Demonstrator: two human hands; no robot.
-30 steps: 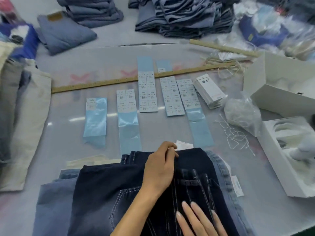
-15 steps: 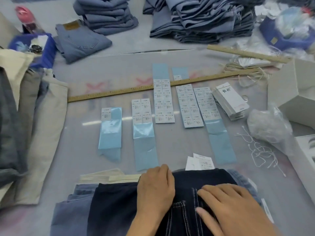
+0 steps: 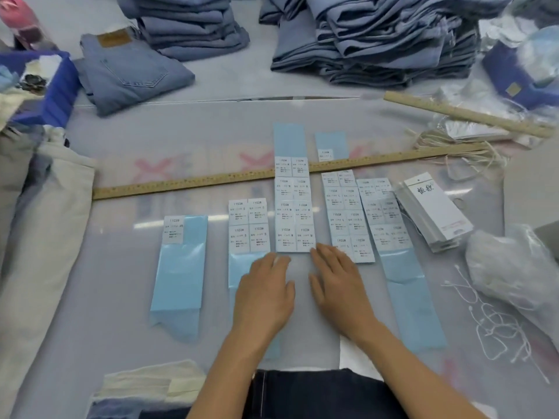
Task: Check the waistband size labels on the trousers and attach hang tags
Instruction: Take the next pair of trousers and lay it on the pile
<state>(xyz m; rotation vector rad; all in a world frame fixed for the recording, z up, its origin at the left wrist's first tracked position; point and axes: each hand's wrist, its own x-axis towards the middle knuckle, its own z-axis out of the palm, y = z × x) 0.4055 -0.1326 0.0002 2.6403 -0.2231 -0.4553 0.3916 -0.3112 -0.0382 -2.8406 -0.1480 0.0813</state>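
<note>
The dark trousers [image 3: 317, 391] lay at the bottom centre of the frame, under both forearms, untouched by either hand. Both hands were flat and open, fingers straight, holding nothing: the left hand [image 3: 264, 294] rested over the lower end of a blue backing strip [image 3: 242, 267], the right hand [image 3: 338, 285] just beside it, fingertips at the lower edge of the centre sticker sheet [image 3: 293, 207]. Five strips of white size stickers on blue backing lay side by side across mid-frame; "1103#" was legible on several, the smaller print was not. A stack of white hang tags [image 3: 432, 210] sat at centre right, with printed characters too blurred to read.

A blue bin [image 3: 60, 89] at upper left held mixed items that could not be identified. Loose white tag strings [image 3: 496, 331] lay at lower right.

The bench [image 3: 106, 297] was covered in pale translucent sheeting. A long wooden ruler [image 3: 187, 184] crossed it. Stacks of folded light-blue jeans [image 3: 378, 40] stood along the top.
</note>
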